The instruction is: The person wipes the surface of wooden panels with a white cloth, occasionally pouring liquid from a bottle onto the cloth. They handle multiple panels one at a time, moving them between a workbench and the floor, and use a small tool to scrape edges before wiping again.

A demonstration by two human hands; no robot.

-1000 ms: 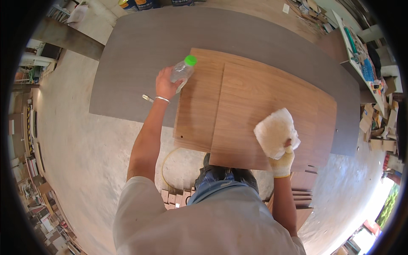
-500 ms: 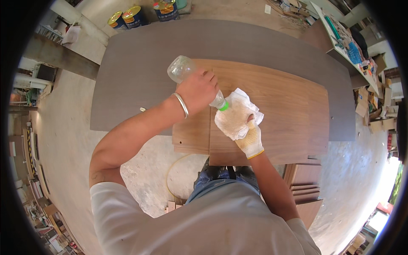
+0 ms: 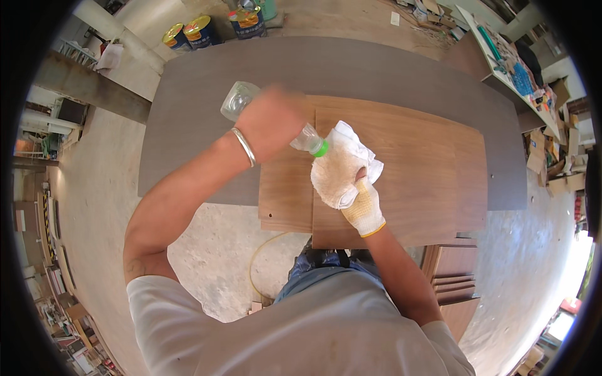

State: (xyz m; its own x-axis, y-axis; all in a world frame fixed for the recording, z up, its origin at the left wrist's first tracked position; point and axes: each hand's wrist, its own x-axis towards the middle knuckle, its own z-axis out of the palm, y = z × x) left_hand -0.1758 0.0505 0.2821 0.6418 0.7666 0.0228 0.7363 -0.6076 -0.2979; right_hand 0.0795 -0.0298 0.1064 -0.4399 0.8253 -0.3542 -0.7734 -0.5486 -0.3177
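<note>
The left hand [image 3: 273, 124] holds a bottle [image 3: 239, 101] tilted toward a cloth [image 3: 337, 168].

Two hands show near the centre: one bare left hand [image 3: 271, 125] and one right hand [image 3: 364, 203] in one glove [image 3: 370, 216]. With them are one bottle [image 3: 240, 101], one green cap [image 3: 320, 149], one cloth [image 3: 337, 166] and one bracelet [image 3: 244, 147]. One grey table [image 3: 194, 113] carries at least two wooden boards [image 3: 407, 175]. Three dark tins [image 3: 202, 36] stand upper left — boards in the lower-right stack [image 3: 454, 263] overlap too much to count.
</note>
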